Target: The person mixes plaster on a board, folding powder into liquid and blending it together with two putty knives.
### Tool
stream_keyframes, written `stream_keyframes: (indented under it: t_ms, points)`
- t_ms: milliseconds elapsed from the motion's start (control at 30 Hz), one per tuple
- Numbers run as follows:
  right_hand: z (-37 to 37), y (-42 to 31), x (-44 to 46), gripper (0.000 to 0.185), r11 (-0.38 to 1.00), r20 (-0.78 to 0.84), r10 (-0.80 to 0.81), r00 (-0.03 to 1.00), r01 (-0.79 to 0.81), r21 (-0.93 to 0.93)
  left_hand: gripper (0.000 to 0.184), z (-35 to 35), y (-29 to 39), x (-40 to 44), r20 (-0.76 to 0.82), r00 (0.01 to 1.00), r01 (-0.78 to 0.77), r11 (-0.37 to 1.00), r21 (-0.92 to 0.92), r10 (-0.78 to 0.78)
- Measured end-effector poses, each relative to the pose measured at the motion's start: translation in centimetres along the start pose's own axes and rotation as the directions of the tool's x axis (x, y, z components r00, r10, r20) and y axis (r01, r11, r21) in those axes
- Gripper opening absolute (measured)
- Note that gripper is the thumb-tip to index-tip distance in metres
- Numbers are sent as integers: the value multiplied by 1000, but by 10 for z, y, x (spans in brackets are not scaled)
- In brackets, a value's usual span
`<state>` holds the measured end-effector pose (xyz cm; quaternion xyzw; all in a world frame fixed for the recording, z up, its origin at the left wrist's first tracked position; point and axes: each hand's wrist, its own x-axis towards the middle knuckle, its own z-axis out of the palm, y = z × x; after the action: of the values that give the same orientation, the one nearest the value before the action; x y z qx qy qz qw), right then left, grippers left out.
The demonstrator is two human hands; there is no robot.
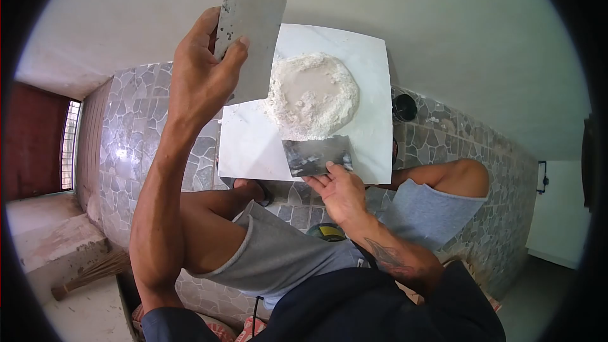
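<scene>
My left hand is raised above the left side of a white board, gripping a flat grey metal scraper with dark specks along one edge. Low at the board's near edge, my right hand holds a second, darker scraper from below, its blade smeared with white. That blade's far edge meets the near side of a round mound of white powder. Inside the mound's rim is a smoother greyish-beige patch with crumbs on it. The raised scraper covers the board's far left corner.
A black container stands on the stone-patterned floor right of the board. My bent legs flank the board's near side. A twig broom lies at the lower left, and a plain wall rises behind the board.
</scene>
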<state>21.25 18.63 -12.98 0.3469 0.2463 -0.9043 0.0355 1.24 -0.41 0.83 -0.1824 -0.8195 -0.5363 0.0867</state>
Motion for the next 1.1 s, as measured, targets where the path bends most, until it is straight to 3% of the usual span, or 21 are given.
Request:
stream_keyframes:
  t_ms: [300, 533, 633, 767, 900, 1100]
  points:
    - [31, 4, 8, 29, 996, 7, 23, 1000, -23, 88, 39, -1, -2, -1, -4, 1000, 4, 1000, -15, -4]
    - [45, -18, 1, 32, 995, 143, -66, 987, 77, -67, 34, -4, 1, -4, 151, 986, -75, 997, 9, 73]
    - [56, -34, 10, 32, 978, 181, -90, 979, 122, -171, 38, -4, 11, -5, 387, 922, -46, 994, 101, 4]
    - [79, -52, 13, 30, 929, 197, -118, 973, 178, -325, 33, 16, 12, -8, 491, 861, -202, 976, 85, 136]
    - [91, -63, 22, 28, 869, 286, -113, 952, 234, -437, 37, 35, 16, -9, 594, 796, -242, 959, 146, 111]
    - [107, -87, 18, 27, 826, 315, -126, 941, 275, -491, 39, 56, 0, -5, 557, 815, -363, 890, 276, 160]
